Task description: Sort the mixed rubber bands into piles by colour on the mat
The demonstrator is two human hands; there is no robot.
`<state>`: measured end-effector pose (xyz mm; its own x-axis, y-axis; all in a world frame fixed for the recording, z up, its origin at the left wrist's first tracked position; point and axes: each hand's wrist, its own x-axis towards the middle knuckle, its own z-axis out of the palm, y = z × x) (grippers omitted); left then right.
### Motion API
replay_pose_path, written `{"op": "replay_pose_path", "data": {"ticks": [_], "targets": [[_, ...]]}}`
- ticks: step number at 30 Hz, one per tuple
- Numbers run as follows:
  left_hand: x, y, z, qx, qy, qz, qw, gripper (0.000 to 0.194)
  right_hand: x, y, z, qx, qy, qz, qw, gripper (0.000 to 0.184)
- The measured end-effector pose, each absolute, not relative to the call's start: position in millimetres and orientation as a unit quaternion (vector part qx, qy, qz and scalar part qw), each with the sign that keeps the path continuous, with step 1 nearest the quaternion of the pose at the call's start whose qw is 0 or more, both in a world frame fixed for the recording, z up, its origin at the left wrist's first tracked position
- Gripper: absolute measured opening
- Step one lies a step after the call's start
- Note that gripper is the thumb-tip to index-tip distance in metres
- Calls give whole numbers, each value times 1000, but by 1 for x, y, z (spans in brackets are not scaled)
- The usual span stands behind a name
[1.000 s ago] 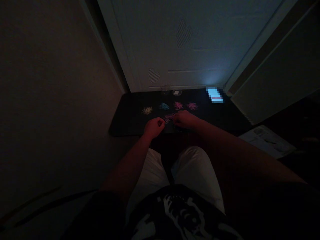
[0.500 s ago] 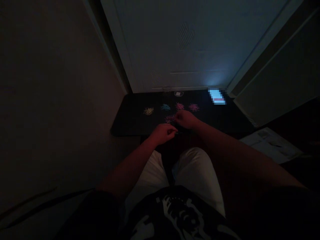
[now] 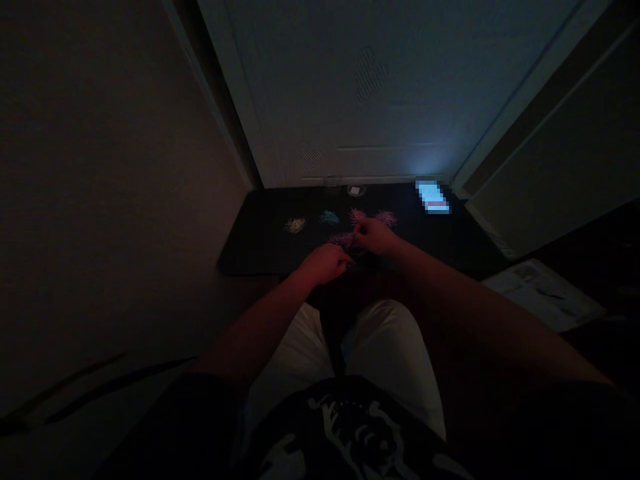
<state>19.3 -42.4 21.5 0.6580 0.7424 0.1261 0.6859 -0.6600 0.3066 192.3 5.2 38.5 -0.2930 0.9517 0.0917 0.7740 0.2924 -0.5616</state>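
Observation:
My left hand (image 3: 327,264) is at the near edge of the dark table (image 3: 260,247), its fingers pinched together; anything between them is too dark and small to name. Just right of it and a little farther in, my right hand (image 3: 374,236) is curled with thumb and finger together over a mixed pile of thin sticks (image 3: 340,239). Behind the hands, small heaps of thin sticks lie in a row: pale yellow sticks (image 3: 295,225), blue sticks (image 3: 329,217), pink sticks (image 3: 357,215) and purple-pink sticks (image 3: 387,218). My right hand partly hides the pink heap and the mixed pile.
A lit screen (image 3: 433,197) stands at the table's back right. A small round clear dish with a white square (image 3: 356,191) and a faint clear container (image 3: 332,185) are at the back edge, against a white panel (image 3: 300,87). A pale board (image 3: 545,293) lies lower right.
My right hand has shifted slightly right, uncovering more of the mixed pile. My left hand's fingers have turned more downward near the table edge. The view has tilted slightly.

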Motion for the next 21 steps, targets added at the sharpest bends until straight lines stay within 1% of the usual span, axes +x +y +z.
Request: {"op": "replay_pose_path", "data": {"ticks": [4, 9, 12, 21], "targets": [[10, -34, 25, 869, 447, 168, 128, 31, 190, 5, 40, -552, -779, 213, 210, 9], [2, -29, 26, 801, 495, 280, 189, 32, 189, 5, 41, -541, -774, 245, 220, 10], [4, -28, 26, 781, 501, 311, 209, 32, 187, 4, 42, -537, -766, 271, 228, 10], [15, -24, 25, 787, 498, 329, 156, 23, 179, 2, 45, -532, -728, 337, 272, 9]]}}
